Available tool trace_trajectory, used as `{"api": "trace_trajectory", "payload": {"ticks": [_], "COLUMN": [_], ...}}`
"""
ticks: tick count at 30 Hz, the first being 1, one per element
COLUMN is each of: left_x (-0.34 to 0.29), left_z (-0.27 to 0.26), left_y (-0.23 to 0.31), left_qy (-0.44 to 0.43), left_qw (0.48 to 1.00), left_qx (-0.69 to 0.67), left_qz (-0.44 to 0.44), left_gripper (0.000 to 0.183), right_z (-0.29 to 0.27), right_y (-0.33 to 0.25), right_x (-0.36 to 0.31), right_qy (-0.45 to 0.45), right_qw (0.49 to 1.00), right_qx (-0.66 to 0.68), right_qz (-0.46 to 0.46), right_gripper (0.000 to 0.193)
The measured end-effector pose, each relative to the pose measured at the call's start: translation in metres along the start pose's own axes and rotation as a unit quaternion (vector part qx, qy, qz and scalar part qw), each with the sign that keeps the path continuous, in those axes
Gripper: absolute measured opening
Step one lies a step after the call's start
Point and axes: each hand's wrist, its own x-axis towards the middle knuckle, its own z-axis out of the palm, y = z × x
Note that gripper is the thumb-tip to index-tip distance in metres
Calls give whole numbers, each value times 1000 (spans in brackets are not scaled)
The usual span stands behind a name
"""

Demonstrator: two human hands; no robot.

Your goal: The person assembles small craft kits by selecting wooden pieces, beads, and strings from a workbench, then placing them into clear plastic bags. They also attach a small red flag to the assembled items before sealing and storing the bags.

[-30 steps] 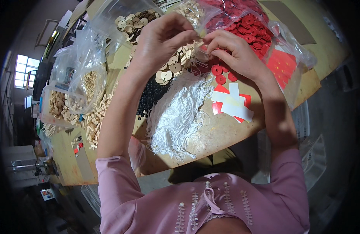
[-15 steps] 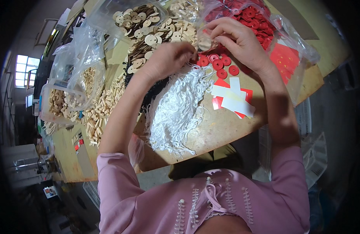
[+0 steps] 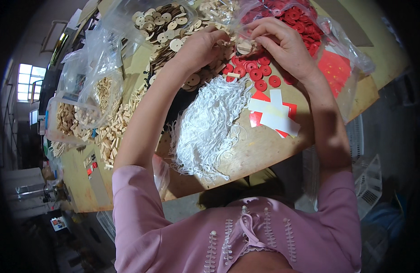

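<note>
My right hand (image 3: pixel 285 49) pinches a small clear plastic bag (image 3: pixel 246 47) holding pale wooden pieces. My left hand (image 3: pixel 202 51), fingers curled, is at the pile of small wooden blocks (image 3: pixel 222 32); whatever its fingertips hold is hidden. Between my left wrist and the far box spread round wooden discs with two holes (image 3: pixel 176 44). Under the bag, several red discs (image 3: pixel 255 74) lie loose, and a small wooden stick rests across one of them. A heap of white strings (image 3: pixel 210 123) fills the table nearer to me.
Red and white cards (image 3: pixel 276 111) lie right of the strings. A large clear bag of red discs (image 3: pixel 294 20) stands at the far right, beside red cards in plastic (image 3: pixel 332 68). On the left are wooden sticks (image 3: pixel 111 141), a plastic tub (image 3: pixel 60 120) and clear bags (image 3: pixel 89 59).
My left hand has moved away from the bag, up and left to the wooden blocks. The bag shows more clearly in my right hand. A wooden stick now shows on the red discs.
</note>
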Motion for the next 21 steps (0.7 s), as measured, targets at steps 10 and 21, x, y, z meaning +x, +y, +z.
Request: {"api": "trace_trajectory", "payload": {"ticks": [10, 21], "left_x": [19, 13], "left_z": [6, -39], "left_y": [-19, 1], "left_qy": [-55, 42], "left_qw": [997, 923], "left_qx": [31, -378], "left_qz": [46, -64], "left_gripper": [22, 11], "right_z": [-2, 3], "right_y": [-2, 3], "right_x": [0, 0], "right_qy": [0, -17], "right_qw": [1000, 998], "right_qx": [-18, -10], "right_qz": [-24, -54], "right_gripper": [7, 8]}}
